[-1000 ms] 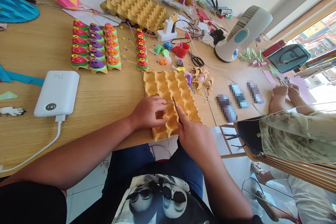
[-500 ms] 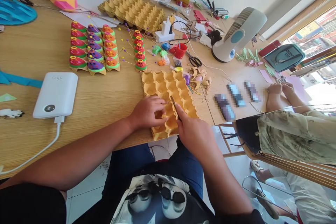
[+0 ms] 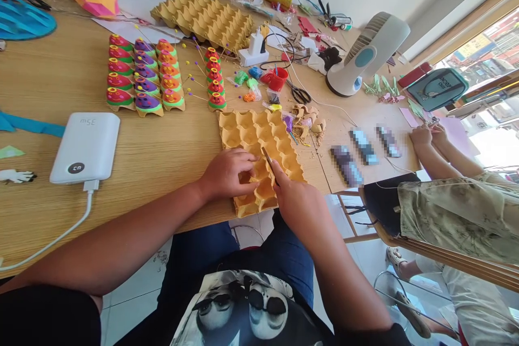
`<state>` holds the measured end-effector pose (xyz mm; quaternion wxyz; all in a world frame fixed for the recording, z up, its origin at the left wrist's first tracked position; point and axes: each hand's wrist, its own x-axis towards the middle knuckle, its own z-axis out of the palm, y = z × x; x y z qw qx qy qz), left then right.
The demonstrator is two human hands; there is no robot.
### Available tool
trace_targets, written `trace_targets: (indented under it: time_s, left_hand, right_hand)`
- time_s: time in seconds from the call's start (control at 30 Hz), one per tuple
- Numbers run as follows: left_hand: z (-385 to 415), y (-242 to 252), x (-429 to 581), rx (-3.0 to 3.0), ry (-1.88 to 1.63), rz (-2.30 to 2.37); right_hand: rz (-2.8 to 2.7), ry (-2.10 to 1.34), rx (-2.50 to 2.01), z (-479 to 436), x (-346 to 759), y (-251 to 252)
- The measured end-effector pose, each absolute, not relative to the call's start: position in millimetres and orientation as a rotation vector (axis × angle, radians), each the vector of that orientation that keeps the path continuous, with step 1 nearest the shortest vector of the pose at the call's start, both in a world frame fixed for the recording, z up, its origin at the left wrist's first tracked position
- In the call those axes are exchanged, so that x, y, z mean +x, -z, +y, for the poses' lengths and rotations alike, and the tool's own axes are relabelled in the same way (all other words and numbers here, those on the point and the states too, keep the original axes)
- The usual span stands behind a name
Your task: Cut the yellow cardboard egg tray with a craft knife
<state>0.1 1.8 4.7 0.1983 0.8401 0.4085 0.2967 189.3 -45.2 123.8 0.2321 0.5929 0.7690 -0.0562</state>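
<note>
A yellow-brown egg tray (image 3: 265, 132) of moulded pulp lies at the table's near edge, its cups facing up. On its left side rests my left hand (image 3: 233, 173), fingers and thumb apart, flat against the ridges and holding nothing. My right hand (image 3: 298, 200) is closed around a slim dark knife (image 3: 268, 159), the index finger stretched along its back. The knife's tip points away from me and touches the middle of the tray, or sits just above it; I cannot tell which. Most of its handle is hidden in my palm.
Painted egg-cup strips (image 3: 148, 73) with faces stand beyond my left hand. A second egg tray (image 3: 203, 16) lies at the back. Scissors (image 3: 300, 92), a red cup (image 3: 278, 80) and a white fan (image 3: 367, 54) stand to the right. A power bank (image 3: 86, 146) sits left; another person's hands (image 3: 427, 135) work far right.
My hands, the knife and the tray keep nearly the same place. The view has shifted very slightly. At the far right, the other person's hands and arms have moved a little.
</note>
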Motion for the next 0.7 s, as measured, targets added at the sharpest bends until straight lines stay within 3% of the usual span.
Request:
trace_targets:
  time_s: [0.7]
  left_hand:
    - [2, -1, 1, 2.363, -0.845, 1.147]
  right_hand:
    - [2.146, 0.221, 1.787, -65, 188, -122]
